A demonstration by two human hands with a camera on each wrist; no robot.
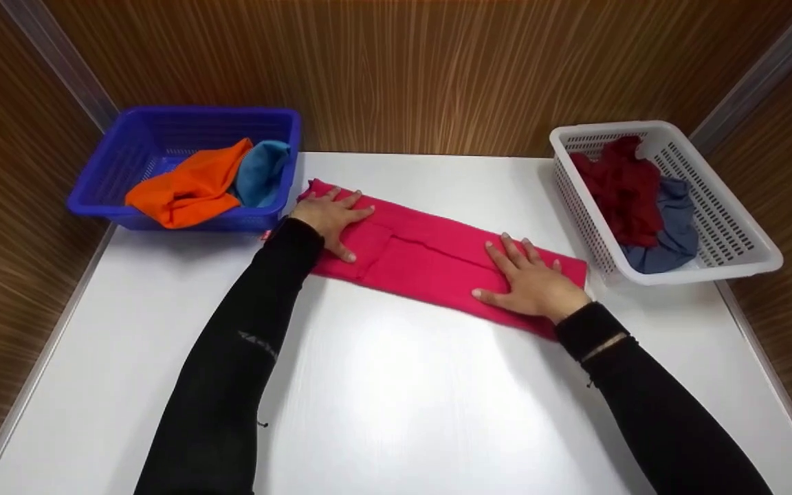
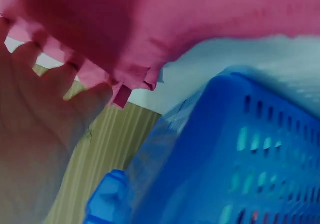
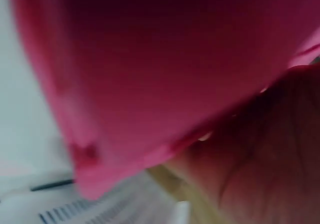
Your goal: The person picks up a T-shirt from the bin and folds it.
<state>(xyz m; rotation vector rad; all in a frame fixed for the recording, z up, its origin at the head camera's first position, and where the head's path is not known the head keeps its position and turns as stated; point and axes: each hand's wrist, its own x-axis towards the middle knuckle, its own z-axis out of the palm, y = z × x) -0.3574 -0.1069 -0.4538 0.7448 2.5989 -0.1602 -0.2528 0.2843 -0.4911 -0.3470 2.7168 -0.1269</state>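
Observation:
A bright pink cloth, folded into a long strip, lies slantwise on the white table. On its left end rests my left hand, palm down with fingers spread. My right hand lies the same way on the right end, fingers spread and straight. In the left wrist view the left hand is at the cloth's ruffled edge, where a small dark pink tab sticks out. The right wrist view is blurred; cloth covers most of it, partly hiding the right hand.
A blue basket stands at the back left with an orange cloth and a teal cloth. At the back right is a white basket holding a dark red cloth and a grey-blue cloth. Wood-patterned panels enclose the table.

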